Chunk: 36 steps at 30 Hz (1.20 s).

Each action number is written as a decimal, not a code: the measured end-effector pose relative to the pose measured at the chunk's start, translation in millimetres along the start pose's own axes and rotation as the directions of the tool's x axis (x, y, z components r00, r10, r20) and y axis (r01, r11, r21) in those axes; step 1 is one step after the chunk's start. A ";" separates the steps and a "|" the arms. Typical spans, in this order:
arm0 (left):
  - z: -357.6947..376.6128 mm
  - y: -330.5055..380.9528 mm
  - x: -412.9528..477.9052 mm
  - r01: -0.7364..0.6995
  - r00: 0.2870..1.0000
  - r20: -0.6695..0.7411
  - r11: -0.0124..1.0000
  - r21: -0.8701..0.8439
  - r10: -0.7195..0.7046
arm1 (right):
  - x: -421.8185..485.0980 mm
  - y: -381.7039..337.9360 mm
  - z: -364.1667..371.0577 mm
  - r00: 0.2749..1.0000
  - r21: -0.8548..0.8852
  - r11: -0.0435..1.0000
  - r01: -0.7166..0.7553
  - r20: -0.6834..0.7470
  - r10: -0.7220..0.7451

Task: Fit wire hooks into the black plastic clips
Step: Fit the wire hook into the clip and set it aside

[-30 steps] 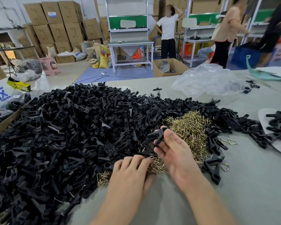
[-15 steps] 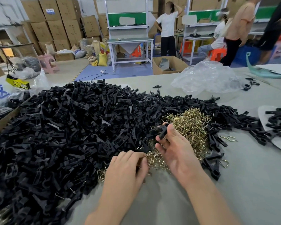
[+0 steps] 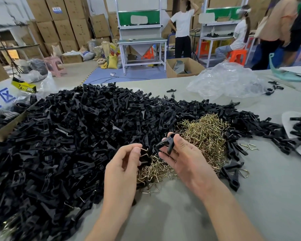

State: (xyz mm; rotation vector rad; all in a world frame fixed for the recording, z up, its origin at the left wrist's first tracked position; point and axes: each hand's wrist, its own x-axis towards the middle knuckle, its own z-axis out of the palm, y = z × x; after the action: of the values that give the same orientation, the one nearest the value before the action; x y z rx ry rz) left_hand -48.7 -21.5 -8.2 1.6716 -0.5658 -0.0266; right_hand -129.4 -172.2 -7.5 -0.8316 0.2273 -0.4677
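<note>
My left hand (image 3: 123, 169) has lifted off the hook pile (image 3: 205, 136) and now pinches 1 wire hook (image 3: 144, 152), just beside the black clip (image 3: 166, 143) gripped in my right hand (image 3: 182, 160). Bare desk (image 3: 268, 197) lies open on the right; the clip heap (image 3: 68, 145) crowds the left.

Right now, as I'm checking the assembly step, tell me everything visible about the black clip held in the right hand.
The black clip looks like moulded plastic, faintly shiny, with two legs spreading from a rounded head. The right hand pinches it, thumb on top, fingers beneath, above the heap of wire hooks. One leg points toward the left hand, which pinches a single hook close by, not yet fitted.
</note>
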 end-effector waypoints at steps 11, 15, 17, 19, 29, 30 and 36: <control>7.5 15.5 -3.7 0.425 0.891 0.370 0.770 -0.476 -0.263 | -2.8 4.3 5.2 0.997 0.109 0.993 -0.036 0.078 0.027; 11.0 15.2 -5.8 0.429 0.889 0.364 0.783 -0.450 -0.278 | -2.4 10.8 6.3 0.989 0.101 0.994 -0.047 0.144 0.032; 12.2 14.4 -5.4 0.435 0.889 0.361 0.763 -0.478 -0.281 | -1.3 13.2 6.2 0.987 0.100 0.994 -0.044 0.159 0.028; 12.9 13.0 -4.7 0.440 0.888 0.368 0.744 -0.503 -0.276 | -0.4 13.9 5.3 0.987 0.099 0.994 -0.034 0.161 0.017; 16.1 5.3 -5.1 0.417 0.904 0.332 0.720 -0.555 -0.268 | -2.0 15.4 10.0 0.991 0.001 1.000 0.006 0.130 -0.006; 16.4 4.7 -5.6 0.398 0.910 0.333 0.736 -0.547 -0.245 | -2.8 15.2 11.4 0.991 -0.004 1.000 0.007 0.135 -0.007; 22.7 -0.7 -15.3 0.225 0.953 0.273 0.909 -0.351 -0.130 | -8.1 18.5 25.4 0.998 -0.047 0.998 -0.028 0.057 0.031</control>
State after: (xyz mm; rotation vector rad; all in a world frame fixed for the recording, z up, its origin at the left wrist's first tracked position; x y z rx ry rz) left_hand -69.4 -36.6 -17.9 1.3414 -0.5485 -0.4562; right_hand -121.2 -140.8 -4.6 -0.8845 0.1973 -0.4112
